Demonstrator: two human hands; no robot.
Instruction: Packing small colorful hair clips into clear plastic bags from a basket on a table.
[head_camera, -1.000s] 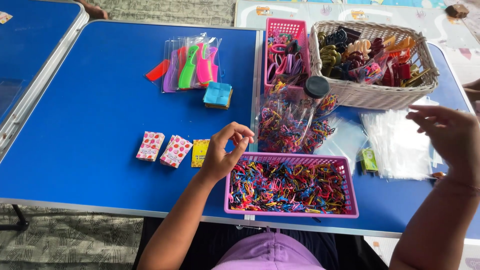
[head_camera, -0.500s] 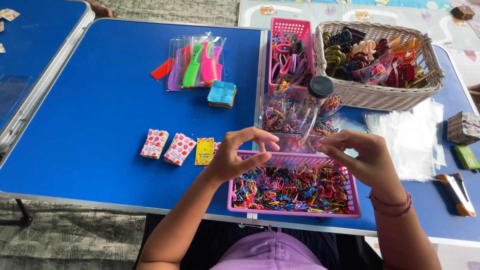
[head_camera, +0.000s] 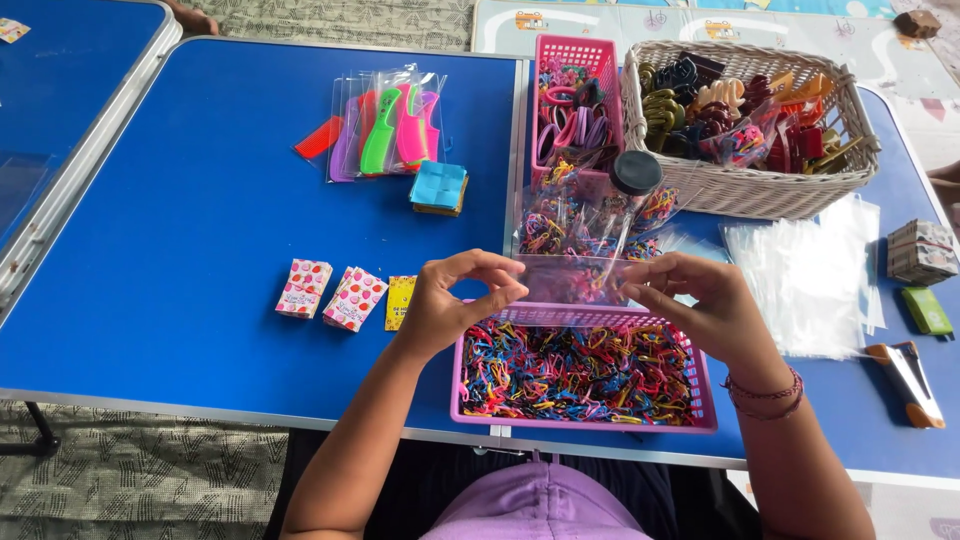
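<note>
Between my two hands a small clear plastic bag (head_camera: 570, 280) is stretched flat, just above the far rim of a pink basket (head_camera: 705, 395). My left hand (head_camera: 450, 305) pinches the bag's left edge with thumb and fingertips. My right hand (head_camera: 700, 305) pinches its right edge. The pink basket is full of small coloured rubber bands (head_camera: 580, 370). Behind the bag lie filled clear bags of bands (head_camera: 590, 220) in a heap.
A stack of clear empty bags (head_camera: 810, 280) lies at the right, with a stapler (head_camera: 908, 368), a green box (head_camera: 926, 310) and a small carton (head_camera: 920, 252). Further back stand a wicker basket (head_camera: 760, 190) of hair clips, a tall pink basket (head_camera: 575, 60), combs (head_camera: 385, 125) and small cards (head_camera: 340, 295).
My right hand came in from the right side with a clear bag. Both hands now hold it by its edges over the pink basket, slightly higher than half a second ago.
</note>
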